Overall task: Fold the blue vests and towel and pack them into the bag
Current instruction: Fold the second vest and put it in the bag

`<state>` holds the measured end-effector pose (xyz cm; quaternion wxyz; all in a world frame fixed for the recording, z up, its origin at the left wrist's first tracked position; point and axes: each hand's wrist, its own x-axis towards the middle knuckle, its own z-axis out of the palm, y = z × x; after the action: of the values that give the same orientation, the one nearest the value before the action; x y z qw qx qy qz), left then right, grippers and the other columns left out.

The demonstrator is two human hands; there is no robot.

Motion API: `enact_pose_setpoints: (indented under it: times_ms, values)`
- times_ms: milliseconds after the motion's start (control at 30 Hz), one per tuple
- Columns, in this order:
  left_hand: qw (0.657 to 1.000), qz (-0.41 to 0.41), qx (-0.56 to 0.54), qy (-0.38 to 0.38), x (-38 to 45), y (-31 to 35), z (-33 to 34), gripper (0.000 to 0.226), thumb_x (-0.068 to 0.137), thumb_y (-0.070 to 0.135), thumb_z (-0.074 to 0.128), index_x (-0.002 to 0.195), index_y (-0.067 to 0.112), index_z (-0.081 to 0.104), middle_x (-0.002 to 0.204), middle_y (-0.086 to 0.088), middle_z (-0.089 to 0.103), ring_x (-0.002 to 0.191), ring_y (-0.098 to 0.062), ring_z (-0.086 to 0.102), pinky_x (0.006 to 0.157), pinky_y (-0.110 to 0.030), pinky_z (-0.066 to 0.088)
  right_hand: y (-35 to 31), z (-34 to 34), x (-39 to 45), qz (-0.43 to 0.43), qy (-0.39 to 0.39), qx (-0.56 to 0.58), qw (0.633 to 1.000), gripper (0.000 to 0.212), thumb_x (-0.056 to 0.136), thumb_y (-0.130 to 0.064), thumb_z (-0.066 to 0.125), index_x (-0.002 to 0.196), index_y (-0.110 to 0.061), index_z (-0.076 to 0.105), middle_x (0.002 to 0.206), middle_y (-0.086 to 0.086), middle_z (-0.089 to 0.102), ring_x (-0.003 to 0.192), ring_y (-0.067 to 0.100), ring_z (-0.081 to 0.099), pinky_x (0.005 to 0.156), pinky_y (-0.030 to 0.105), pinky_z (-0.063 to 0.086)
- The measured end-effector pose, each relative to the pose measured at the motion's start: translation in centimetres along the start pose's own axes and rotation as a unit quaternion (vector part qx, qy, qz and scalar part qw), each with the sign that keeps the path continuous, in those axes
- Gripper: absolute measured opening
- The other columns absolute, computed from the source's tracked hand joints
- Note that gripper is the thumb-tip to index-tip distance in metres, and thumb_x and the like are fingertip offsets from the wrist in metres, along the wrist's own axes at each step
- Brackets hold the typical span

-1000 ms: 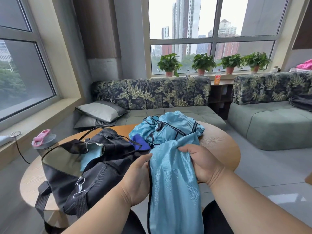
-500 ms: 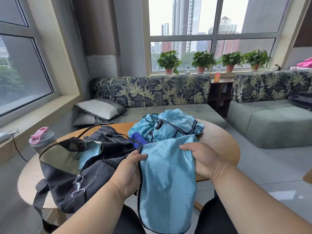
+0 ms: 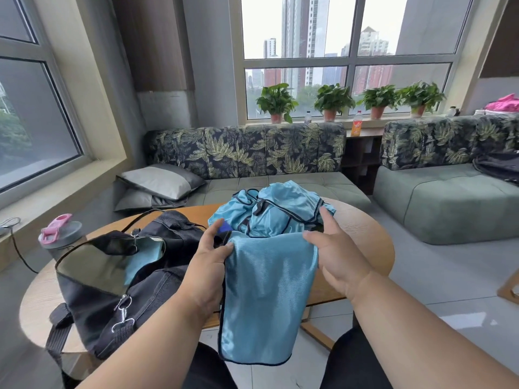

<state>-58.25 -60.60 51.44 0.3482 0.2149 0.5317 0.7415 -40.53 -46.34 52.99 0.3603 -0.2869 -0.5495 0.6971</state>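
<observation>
My left grip (image 3: pixel 209 255) pinches the folded blue vest's (image 3: pixel 266 299) top corner. My right grip (image 3: pixel 335 255) pinches the other corner, forefinger outstretched. It hangs over the tabletop (image 3: pixel 362 237) edge.

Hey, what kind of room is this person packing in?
Probably a lounge in a city high-rise: cushioned sofas line the windows, potted plants stand on the sill, and towers rise outside.

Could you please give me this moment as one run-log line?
left hand: pinches vest | right hand: pinches vest | bag: open on table
</observation>
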Motion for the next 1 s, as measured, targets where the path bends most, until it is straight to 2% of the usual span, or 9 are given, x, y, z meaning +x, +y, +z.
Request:
enact_pose_setpoints:
  times_ms: [67,167,233,333,500,567,767,867,1000]
  values:
    - [1.0,-0.017,-0.019,-0.001,0.1,0.4,0.2,0.041,0.105,-0.003,0.048,0.123,0.025,0.072,0.123,-0.006,0.076,0.092,-0.02,0.077,0.076,-0.034,0.061,-0.6,-0.2,-0.1,-0.037,-0.018,-0.034,0.999,0.06,0.105,-0.004,0.053,0.154,-0.039,0.047,0.136,-0.005,0.068,0.111,0.017,0.073,0.086,0.033,0.059]
    - [0.998,-0.048,-0.044,0.001,0.0,0.6,0.7,0.034,0.105,-0.001,0.045,0.099,0.012,0.076,0.108,-0.017,0.076,0.08,-0.022,0.074,0.082,-0.038,0.058,-1.3,-0.4,-0.5,-0.017,-0.036,-0.051,0.998,0.043,0.108,-0.014,0.054,0.144,-0.039,0.058,0.127,-0.018,0.067,0.102,-0.001,0.073,0.076,0.017,0.057]
    - [0.997,-0.055,-0.055,0.012,-0.1,0.4,1.0,0.035,0.104,-0.001,0.045,0.096,0.01,0.077,0.101,-0.016,0.077,0.078,-0.023,0.074,0.085,-0.039,0.057,-1.1,-0.3,-0.9,0.024,-0.086,-0.084,0.992,0.04,0.106,-0.014,0.059,0.14,-0.034,0.062,0.129,-0.006,0.071,0.104,0.006,0.075,0.076,0.02,0.058]
    - [0.998,-0.051,-0.042,0.016,-0.3,0.4,1.3,0.036,0.103,-0.002,0.043,0.112,0.008,0.077,0.109,-0.015,0.079,0.097,-0.026,0.076,0.094,-0.041,0.057,-1.1,-0.4,-1.2,0.021,-0.094,-0.103,0.99,0.032,0.102,-0.004,0.062,0.126,-0.023,0.072,0.117,0.014,0.077,0.097,0.023,0.076,0.074,0.028,0.06]
    - [0.999,-0.01,0.053,0.001,-0.6,0.9,1.2,0.034,0.106,0.0,0.049,0.119,0.015,0.076,0.106,-0.008,0.081,0.089,-0.019,0.078,0.069,-0.028,0.061,-1.9,-1.1,-0.6,-0.019,-0.014,-0.161,0.987,0.014,0.1,-0.009,0.068,0.108,-0.017,0.077,0.098,0.006,0.079,0.077,0.008,0.072,0.063,0.018,0.055]
    - [0.997,-0.003,0.081,0.007,-0.5,0.8,1.2,0.031,0.106,0.002,0.053,0.117,0.018,0.078,0.107,-0.005,0.081,0.089,-0.016,0.077,0.068,-0.024,0.06,-1.7,-1.3,-0.2,-0.021,0.008,-0.181,0.983,0.011,0.099,-0.011,0.071,0.103,-0.016,0.079,0.094,0.002,0.077,0.071,0.003,0.069,0.059,0.013,0.051]
    - [0.996,-0.055,0.065,-0.006,-0.3,0.7,1.3,0.029,0.105,0.002,0.052,0.118,0.012,0.075,0.104,-0.009,0.081,0.085,-0.016,0.078,0.068,-0.026,0.06,-1.5,-2.0,0.3,0.022,-0.01,-0.119,0.993,0.011,0.1,-0.013,0.07,0.105,-0.01,0.079,0.108,0.011,0.079,0.099,0.018,0.072,0.092,0.031,0.056]
    - [0.995,-0.067,0.061,-0.031,0.0,0.6,1.2,0.031,0.105,0.002,0.052,0.127,0.011,0.073,0.112,-0.012,0.079,0.094,-0.022,0.077,0.081,-0.034,0.06,-2.1,-2.8,0.6,0.064,-0.049,-0.124,0.989,0.015,0.103,-0.008,0.063,0.102,-0.008,0.078,0.109,0.013,0.077,0.1,0.021,0.068,0.094,0.035,0.051]
    - [0.994,-0.086,0.039,-0.063,-0.1,1.0,1.5,0.037,0.105,-0.003,0.047,0.129,0.011,0.072,0.116,-0.015,0.078,0.099,-0.025,0.077,0.077,-0.031,0.062,-2.5,-3.8,0.8,0.106,-0.112,-0.136,0.979,0.028,0.106,-0.003,0.053,0.104,-0.005,0.081,0.115,0.018,0.075,0.103,0.024,0.067,0.096,0.035,0.051]
